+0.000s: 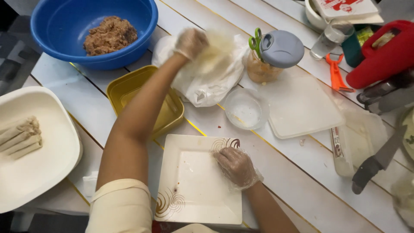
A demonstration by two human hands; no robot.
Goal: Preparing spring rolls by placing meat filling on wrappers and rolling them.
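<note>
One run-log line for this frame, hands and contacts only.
left hand: gloved, lifting thin wrapper sheet off white bag | right hand: gloved, resting on square plate

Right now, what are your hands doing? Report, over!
Left hand lifting a thin wrapper sheet from the white bag, picture blurred there. Right hand flat on the square plate. Yellow tray beneath left arm.
</note>
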